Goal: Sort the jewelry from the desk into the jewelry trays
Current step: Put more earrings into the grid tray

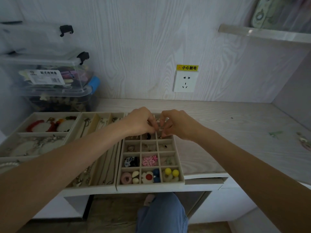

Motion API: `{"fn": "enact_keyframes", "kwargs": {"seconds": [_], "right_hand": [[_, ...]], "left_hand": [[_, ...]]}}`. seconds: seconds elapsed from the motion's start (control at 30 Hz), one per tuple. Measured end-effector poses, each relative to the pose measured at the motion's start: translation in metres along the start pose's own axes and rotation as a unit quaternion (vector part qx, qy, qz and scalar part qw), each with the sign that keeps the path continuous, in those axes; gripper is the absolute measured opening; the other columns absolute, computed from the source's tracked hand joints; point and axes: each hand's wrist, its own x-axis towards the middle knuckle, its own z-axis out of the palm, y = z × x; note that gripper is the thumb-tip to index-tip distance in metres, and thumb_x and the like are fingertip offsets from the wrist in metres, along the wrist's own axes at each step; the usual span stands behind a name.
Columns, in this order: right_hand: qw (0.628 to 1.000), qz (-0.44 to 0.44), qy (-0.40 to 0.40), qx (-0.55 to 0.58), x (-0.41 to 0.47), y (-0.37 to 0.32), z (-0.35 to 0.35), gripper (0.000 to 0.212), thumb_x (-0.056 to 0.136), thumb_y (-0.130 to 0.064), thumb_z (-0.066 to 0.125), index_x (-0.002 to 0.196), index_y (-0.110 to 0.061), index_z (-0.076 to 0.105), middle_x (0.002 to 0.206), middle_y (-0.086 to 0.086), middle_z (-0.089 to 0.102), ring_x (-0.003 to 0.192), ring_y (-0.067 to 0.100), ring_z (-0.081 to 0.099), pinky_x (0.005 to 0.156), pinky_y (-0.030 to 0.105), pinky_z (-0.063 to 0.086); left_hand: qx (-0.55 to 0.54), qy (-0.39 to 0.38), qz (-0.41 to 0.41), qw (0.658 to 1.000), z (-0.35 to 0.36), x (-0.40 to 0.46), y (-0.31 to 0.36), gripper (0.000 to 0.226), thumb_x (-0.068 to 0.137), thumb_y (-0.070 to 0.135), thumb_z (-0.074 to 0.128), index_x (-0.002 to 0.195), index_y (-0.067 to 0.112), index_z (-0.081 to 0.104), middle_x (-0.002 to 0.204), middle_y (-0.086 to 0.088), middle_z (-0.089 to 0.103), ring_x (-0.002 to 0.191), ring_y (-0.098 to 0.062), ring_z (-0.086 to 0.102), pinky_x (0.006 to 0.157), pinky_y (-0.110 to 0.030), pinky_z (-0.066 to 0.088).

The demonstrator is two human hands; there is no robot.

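Single head-worn wide-angle view, looking forward and down, close over the desk [235, 125], facing the wall

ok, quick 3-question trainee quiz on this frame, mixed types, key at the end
1. True or false: both hands are over the far end of the grid tray.
2. Which cell holds the pink flower piece? A) nearest row, left B) second row from the near edge, middle C) second row from the near edge, right
3. Fill in: the two yellow balls lie in the nearest row's ___ cell.

Key:
1. True. The left hand and right hand meet there, fingertips pinching a small metal piece too small to identify.
2. B
3. right
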Motion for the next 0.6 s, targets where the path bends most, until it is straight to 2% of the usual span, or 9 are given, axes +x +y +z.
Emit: {"fn": "enact_keyframes", "kwargs": {"seconds": [0.23,0.4,0.47,0.6], "right_hand": [[1.000,0.005,0.011,0.013,0.0012,0.0044,0.0074,0.016,0.076,-0.008,0.070,0.086,-0.017,0.062,0.087,0.002,0.071,0.089,0.018,0.066,0.086,0.043,0.053],[0.999,0.005,0.028,0.022,-0.0028,0.0014,0.0034,0.023,0.076,-0.009,0.072,0.077,-0.023,0.054,0.089,0.002,0.069,0.092,0.019,0.064,0.087,0.044,0.051],[0.999,0.003,0.036,0.032,-0.0048,0.0001,0.0009,0.027,0.075,-0.010,0.074,0.075,-0.024,0.051,0.085,0.000,0.066,0.091,0.019,0.063,0.087,0.044,0.051],[0.998,-0.001,0.046,0.047,-0.0067,0.0012,-0.0012,0.026,0.076,-0.014,0.074,0.074,-0.025,0.050,0.085,-0.001,0.067,0.087,0.018,0.064,0.087,0.045,0.051]], "left_hand": [[0.002,0.002,-0.008,1.000,0.0012,0.0019,0.0005,0.018,0.081,0.013,0.069,0.097,0.019,0.074,0.076,0.014,0.056,0.066,0.000,0.048,0.056,-0.008,0.031],[0.004,-0.011,0.004,1.000,0.0026,0.0014,0.0012,0.017,0.083,0.012,0.067,0.097,0.018,0.075,0.071,0.017,0.058,0.063,0.000,0.050,0.053,-0.005,0.035],[-0.005,-0.020,0.009,1.000,0.0031,0.0014,0.0023,0.017,0.082,0.015,0.068,0.098,0.018,0.075,0.074,0.014,0.062,0.065,0.001,0.051,0.057,-0.006,0.035],[-0.010,-0.035,0.012,0.999,0.0035,0.0034,0.0038,0.018,0.082,0.017,0.069,0.099,0.013,0.074,0.067,0.019,0.056,0.061,0.003,0.048,0.056,-0.009,0.031]]}}
